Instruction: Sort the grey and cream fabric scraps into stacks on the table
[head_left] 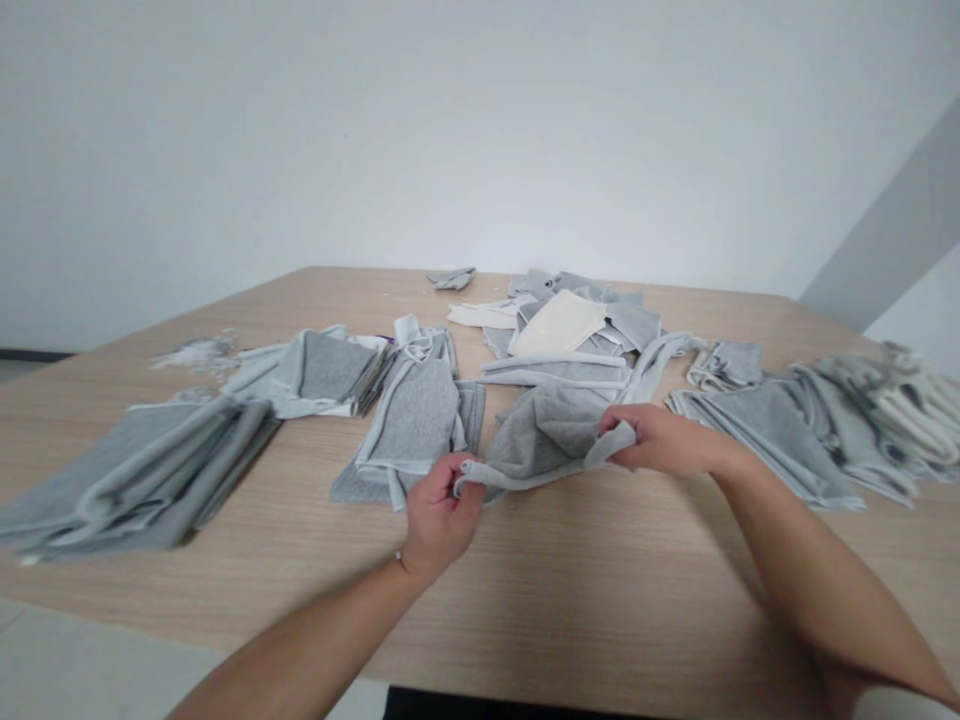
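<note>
A grey piece of fabric [551, 430] is stretched between my two hands over the middle of the table. At its near left corner, where the edge curls over, my left hand [444, 510] is closed on it. My right hand [651, 438] pinches the right end of the same piece, its fingertips partly hidden by the cloth. The far side of the fabric sags in folds towards the table. Just beyond my left hand lies a stack of grey fabric pieces [416, 405] with pale edges.
Folded grey fabric [142, 470] lies at the left, with more folded pieces [322, 368] behind it. Cream and grey pieces [559, 322] form a heap at the back. Stacks of grey fabric [780, 435] sit at the right. White lint [199, 353] lies back left on the wooden table [570, 600].
</note>
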